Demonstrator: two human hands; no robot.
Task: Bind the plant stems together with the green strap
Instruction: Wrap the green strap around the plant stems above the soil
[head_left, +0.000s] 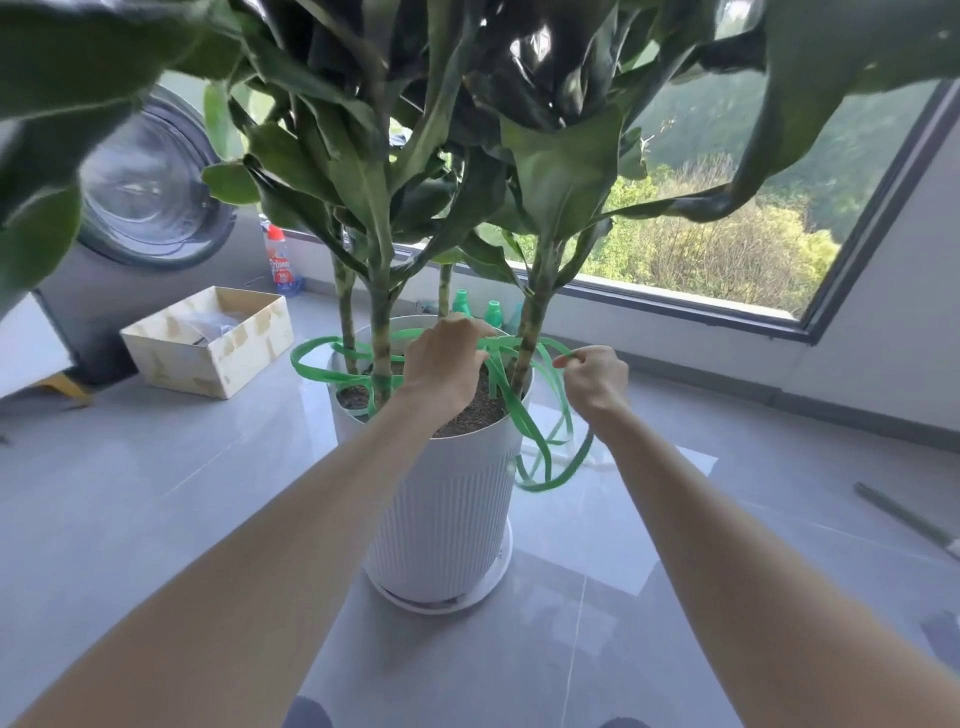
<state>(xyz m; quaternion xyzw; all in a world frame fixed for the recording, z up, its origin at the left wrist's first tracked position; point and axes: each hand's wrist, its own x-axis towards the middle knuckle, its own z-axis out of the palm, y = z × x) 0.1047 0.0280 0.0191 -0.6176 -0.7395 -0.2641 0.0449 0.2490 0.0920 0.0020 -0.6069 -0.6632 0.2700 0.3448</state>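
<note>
Two bare forearms stretched in from the near edge, left hand (447, 358) curled over the flat, glossy green plastic strap (506, 343) right beside the banded green plant stems (381, 332), right hand (595, 379) pinching a strand just to the right. The strap sat looped loosely round the stems above the white ribbed pot (441, 509), spare coils spilling down its right side. It looked light, springy and slick to me, so I'd guess gripping close to the crossing beats holding the floppy ends.
</note>
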